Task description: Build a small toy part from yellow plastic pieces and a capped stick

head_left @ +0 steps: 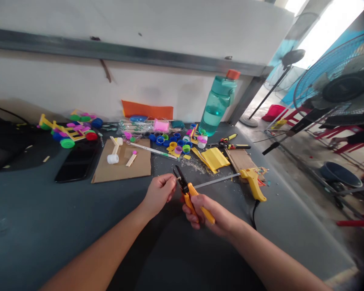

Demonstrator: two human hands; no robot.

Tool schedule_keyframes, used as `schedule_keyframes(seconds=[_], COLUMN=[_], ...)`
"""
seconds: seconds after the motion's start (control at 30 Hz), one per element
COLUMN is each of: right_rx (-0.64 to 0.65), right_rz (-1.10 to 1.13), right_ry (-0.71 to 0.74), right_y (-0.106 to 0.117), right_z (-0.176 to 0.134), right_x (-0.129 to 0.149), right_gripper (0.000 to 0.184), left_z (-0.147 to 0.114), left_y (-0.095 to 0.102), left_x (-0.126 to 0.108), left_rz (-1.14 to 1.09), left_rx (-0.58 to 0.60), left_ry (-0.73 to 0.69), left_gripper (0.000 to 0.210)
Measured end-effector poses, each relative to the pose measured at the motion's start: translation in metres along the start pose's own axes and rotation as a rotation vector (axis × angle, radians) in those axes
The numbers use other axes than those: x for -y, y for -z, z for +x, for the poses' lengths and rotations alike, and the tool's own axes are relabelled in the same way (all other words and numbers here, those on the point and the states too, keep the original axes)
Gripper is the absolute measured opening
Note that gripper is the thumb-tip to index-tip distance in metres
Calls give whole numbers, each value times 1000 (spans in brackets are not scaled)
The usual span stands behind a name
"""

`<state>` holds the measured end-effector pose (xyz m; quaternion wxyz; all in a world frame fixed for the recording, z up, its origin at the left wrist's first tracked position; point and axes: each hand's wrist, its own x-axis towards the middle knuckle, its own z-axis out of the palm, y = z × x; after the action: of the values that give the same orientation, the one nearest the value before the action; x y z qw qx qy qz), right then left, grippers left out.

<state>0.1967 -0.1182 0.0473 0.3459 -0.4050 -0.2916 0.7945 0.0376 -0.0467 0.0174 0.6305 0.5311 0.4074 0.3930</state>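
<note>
My right hand point(208, 214) is wrapped round the orange handles of wire-stripper pliers point(186, 190). Their black jaws point up and away from me, parted at the tips. Close beside the jaws, my left hand point(160, 192) is closed in a pinch; whatever its fingertips hold is too small to make out. Beyond the left hand lies a cardboard piece point(124, 169) bearing short wooden sticks point(131, 159) with a pink bit and a white cap point(112, 159). Several coloured bottle caps point(172, 146) are gathered farther back.
A yellow glue gun point(253, 184) lies right, near other pliers point(230, 144) and folded yellow paper point(215, 159). A water bottle point(215, 107) stands against the back wall. Left are a black phone point(75, 161) and stick-and-cap models point(71, 131). A fan point(342, 87) stands beyond the table's right edge.
</note>
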Motion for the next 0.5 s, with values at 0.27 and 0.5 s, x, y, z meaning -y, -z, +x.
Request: schedule_keyframes(seconds=[0.27,0.5], right_rx=[-15,-8], right_rz=[-97,-133], right_ry=[49,39], right_y=[4,6], right_z=[5,4], right_x=[4,7], right_gripper=[35,33], left_z=[4,4], left_y=[3,4], left_x=[4,3], left_rz=[-135,-133], left_rx=[13,36], left_ry=[46,46], left_gripper=[35,31])
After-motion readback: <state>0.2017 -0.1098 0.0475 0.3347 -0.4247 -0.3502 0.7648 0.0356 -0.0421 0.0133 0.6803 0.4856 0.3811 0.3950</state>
